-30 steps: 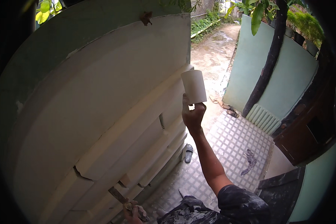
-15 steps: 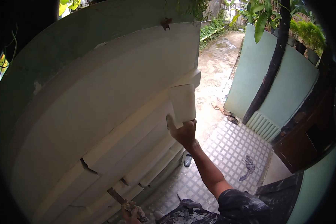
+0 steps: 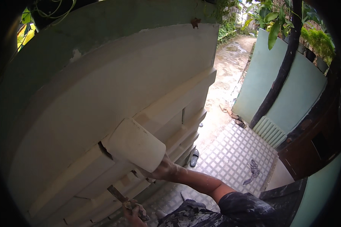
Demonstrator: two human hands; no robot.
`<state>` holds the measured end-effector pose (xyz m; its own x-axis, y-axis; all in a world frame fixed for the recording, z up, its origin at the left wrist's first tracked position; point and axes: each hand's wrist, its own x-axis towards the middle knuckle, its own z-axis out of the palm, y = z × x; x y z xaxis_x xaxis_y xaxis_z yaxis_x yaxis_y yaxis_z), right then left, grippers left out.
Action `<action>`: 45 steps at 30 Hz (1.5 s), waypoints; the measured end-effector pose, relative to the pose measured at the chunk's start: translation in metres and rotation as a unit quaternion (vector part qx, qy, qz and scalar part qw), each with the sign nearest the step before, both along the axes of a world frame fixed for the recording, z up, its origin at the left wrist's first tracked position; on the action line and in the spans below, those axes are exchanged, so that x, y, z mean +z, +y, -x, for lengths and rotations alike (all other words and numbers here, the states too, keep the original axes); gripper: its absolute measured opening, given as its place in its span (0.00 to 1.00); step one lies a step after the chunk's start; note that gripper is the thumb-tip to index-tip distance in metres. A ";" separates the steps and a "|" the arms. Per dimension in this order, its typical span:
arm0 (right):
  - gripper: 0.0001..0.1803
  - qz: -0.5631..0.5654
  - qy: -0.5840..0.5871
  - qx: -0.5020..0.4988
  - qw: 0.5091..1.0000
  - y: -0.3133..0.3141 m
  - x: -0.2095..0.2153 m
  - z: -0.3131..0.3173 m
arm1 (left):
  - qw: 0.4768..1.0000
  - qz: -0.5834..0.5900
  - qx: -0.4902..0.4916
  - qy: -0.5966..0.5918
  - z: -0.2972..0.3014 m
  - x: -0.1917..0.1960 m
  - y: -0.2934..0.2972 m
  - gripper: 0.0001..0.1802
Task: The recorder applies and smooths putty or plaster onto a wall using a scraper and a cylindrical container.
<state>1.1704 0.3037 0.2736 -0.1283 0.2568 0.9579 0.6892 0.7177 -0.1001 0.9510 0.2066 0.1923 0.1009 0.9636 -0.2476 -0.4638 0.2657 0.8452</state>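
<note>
Wall coating: a pale coat is seen over most of the wall panel (image 3: 140, 72) and its stepped ledges (image 3: 174, 96); the broad surface is judged well advanced.
Gaps left: a dark gap (image 3: 106, 150) is left open in the upper ledge, and a narrow slit (image 3: 183, 115) is seen farther along; whether filling is due cannot be told.
Pale broad piece (image 3: 136, 145): it is held tilted before the upper ledge, just right of the dark gap; contact with the wall cannot be confirmed.
Right hand (image 3: 163, 169): its fingers are clamped on the piece's lower right end, though mostly hidden.
Left hand (image 3: 133, 216): at the near edge, its fingers are closed around a flat-bladed tool (image 3: 116, 193), whose blade is pointed toward the lower ledges.
Green border (image 3: 113, 20): it is left uncoated above the panel and marked by a chipped patch (image 3: 75, 55).
Tiled floor (image 3: 231, 151): a slipper (image 3: 194, 157) and a crumpled cloth (image 3: 253, 172) are left on it.
Right side: a pale green wall (image 3: 303, 90) is crossed by a dark post (image 3: 278, 79).
Far end: a wet-looking path (image 3: 231, 72) is bordered by greenery.
</note>
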 end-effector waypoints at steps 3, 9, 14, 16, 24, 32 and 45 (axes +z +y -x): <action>0.18 0.053 -0.050 -0.093 0.993 0.017 0.006 0.019 | 0.999 -0.040 -0.004 -0.017 0.014 -0.005 0.002 0.16; 0.20 0.099 0.015 -0.085 0.991 0.010 -0.040 0.042 | 1.000 0.003 0.011 -0.010 0.033 0.002 -0.004 0.16; 0.18 0.237 -0.043 -0.052 0.969 -0.031 -0.144 0.051 | 0.998 -0.045 0.035 -0.041 0.044 -0.012 -0.006 0.27; 0.17 0.296 -0.037 -0.012 0.954 -0.051 -0.161 0.054 | 0.996 -0.060 0.032 -0.064 0.048 -0.015 -0.006 0.22; 0.11 -0.093 -0.207 -0.227 0.947 -0.051 -0.046 0.028 | 0.999 -0.004 0.048 -0.022 0.085 -0.048 -0.011 0.21; 0.13 -0.093 -0.013 -0.237 0.967 0.020 -0.002 0.060 | 0.998 -0.003 0.063 -0.028 0.101 -0.045 -0.009 0.21; 0.06 0.397 0.045 -0.183 0.898 -0.086 -0.195 0.128 | 0.998 0.053 0.009 0.032 0.126 -0.053 -0.016 0.17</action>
